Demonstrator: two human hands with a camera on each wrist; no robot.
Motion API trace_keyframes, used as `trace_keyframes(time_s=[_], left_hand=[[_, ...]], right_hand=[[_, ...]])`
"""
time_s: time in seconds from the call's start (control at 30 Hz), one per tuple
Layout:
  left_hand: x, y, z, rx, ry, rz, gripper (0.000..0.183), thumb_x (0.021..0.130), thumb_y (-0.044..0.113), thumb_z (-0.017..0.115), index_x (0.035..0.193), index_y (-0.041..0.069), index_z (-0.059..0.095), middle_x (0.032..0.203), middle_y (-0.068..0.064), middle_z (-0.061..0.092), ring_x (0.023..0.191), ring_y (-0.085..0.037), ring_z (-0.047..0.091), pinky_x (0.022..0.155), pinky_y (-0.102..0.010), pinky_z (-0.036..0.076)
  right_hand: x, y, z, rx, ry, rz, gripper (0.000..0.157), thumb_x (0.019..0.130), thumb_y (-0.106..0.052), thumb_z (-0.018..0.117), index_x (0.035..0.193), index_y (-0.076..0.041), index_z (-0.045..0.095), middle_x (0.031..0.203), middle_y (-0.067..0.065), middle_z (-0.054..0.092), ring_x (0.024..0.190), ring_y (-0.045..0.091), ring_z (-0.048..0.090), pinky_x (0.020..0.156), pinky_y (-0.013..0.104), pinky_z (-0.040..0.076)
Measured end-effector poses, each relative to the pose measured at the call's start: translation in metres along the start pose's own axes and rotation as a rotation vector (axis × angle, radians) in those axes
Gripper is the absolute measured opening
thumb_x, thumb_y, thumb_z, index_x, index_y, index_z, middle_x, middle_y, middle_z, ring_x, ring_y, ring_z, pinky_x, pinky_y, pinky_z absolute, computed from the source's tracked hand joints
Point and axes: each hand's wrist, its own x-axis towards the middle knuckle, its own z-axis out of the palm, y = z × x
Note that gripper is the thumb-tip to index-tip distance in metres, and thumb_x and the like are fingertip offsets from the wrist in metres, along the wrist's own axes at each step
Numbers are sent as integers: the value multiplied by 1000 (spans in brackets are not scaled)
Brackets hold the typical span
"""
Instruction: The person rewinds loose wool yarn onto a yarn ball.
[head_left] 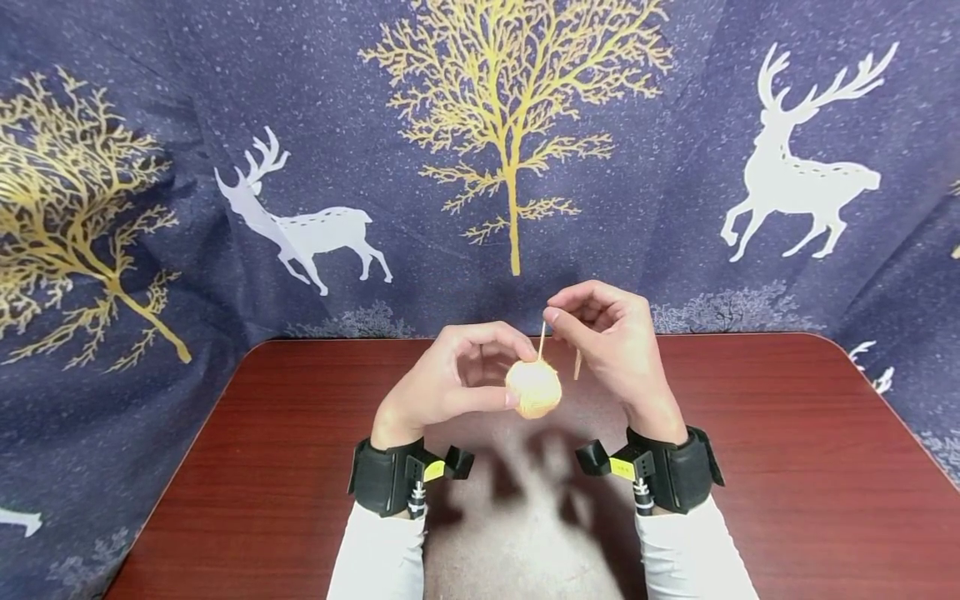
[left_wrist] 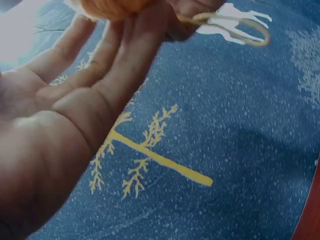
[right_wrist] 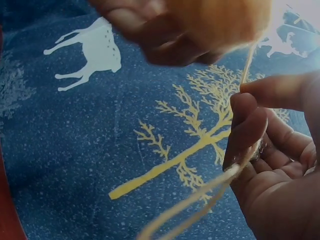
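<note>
A small, round, pale orange-yellow ball of yarn (head_left: 534,390) is held up above the table. My left hand (head_left: 423,392) grips it from the left, thumb at the lower side and a fingertip on top. From the ball's top a thin yarn strand (head_left: 542,340) runs up to my right hand (head_left: 626,354), which pinches it between thumb and index finger. More of the yarn passes through the right hand and hangs below as a loop (right_wrist: 232,171). In the left wrist view, the ball (left_wrist: 117,7) is cut off by the top edge.
A reddish-brown table (head_left: 285,467) lies beneath both hands, with a bright patch and hand shadows on its front middle. Behind it hangs a dark blue cloth (head_left: 442,275) printed with yellow trees and white deer. Each wrist wears a black strap (head_left: 386,477) with a small camera mount.
</note>
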Motion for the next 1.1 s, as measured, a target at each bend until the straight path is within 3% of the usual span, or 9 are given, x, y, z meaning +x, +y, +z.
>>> trace_keyframes(time_s=[0.1, 0.27, 0.33, 0.47, 0.7, 0.77, 0.9, 1.0, 1.1], left_hand=[[0, 1, 2, -57, 7, 59, 38, 82, -8, 75, 113, -18, 56, 116, -13, 62, 104, -21, 65, 90, -45, 59], [2, 3, 6, -136, 122, 171, 33, 81, -5, 75, 112, 0, 67, 117, -8, 63, 107, -21, 63, 95, -36, 56], [3, 3, 6, -149, 192, 218, 37, 80, -6, 73, 113, 10, 70, 116, -8, 65, 106, -20, 63, 92, -32, 56], [6, 2, 6, -200, 339, 283, 42, 77, -12, 64, 113, 8, 71, 113, -9, 68, 103, -19, 65, 86, -29, 57], [11, 1, 6, -323, 665, 265, 34, 83, -15, 58, 109, 4, 70, 108, -10, 69, 96, -18, 67, 81, -27, 59], [13, -1, 6, -288, 769, 254, 31, 83, -16, 61, 107, 3, 70, 104, -10, 69, 93, -18, 68, 81, -27, 60], [17, -6, 4, -91, 930, 228, 28, 80, -16, 69, 104, -3, 70, 99, -10, 70, 90, -19, 70, 81, -27, 59], [17, -12, 3, 49, 976, 189, 29, 78, -13, 74, 106, -7, 69, 102, -11, 70, 92, -19, 70, 81, -27, 59], [16, -16, 1, 139, 965, 133, 31, 78, -11, 77, 108, -9, 68, 107, -13, 69, 94, -19, 68, 84, -32, 60]], right_hand=[[1, 3, 1, -2, -9, 19, 9, 88, 3, 74, 95, 8, 70, 76, 10, 68, 51, 11, 52, 36, 24, 40], [1, 8, 2, -77, -63, 73, 10, 89, -2, 75, 97, 3, 72, 80, 10, 70, 55, 12, 54, 38, 24, 41], [2, 10, 3, -104, -97, 85, 10, 89, -1, 74, 98, 2, 72, 82, 6, 71, 60, 12, 58, 46, 23, 47], [3, 12, 6, -116, -176, 94, 12, 87, 7, 72, 99, 6, 70, 84, 6, 71, 69, 16, 65, 62, 25, 57], [-1, 8, 13, -184, -276, 104, 6, 89, -4, 75, 94, -5, 72, 80, 8, 69, 64, 22, 63, 55, 26, 52], [-2, 5, 14, -198, -289, 96, 5, 89, -5, 75, 94, -6, 73, 80, 7, 69, 65, 22, 61, 55, 26, 50], [-3, 0, 14, -220, -288, 70, 5, 89, -7, 75, 93, -8, 73, 78, 5, 68, 64, 19, 59, 54, 25, 48], [-5, -4, 14, -212, -267, 58, 5, 89, -6, 75, 93, -8, 73, 80, 4, 68, 65, 17, 60, 54, 24, 47], [-5, -6, 13, -170, -232, 50, 6, 88, -1, 75, 93, -4, 73, 83, 4, 70, 69, 15, 62, 57, 23, 50]])
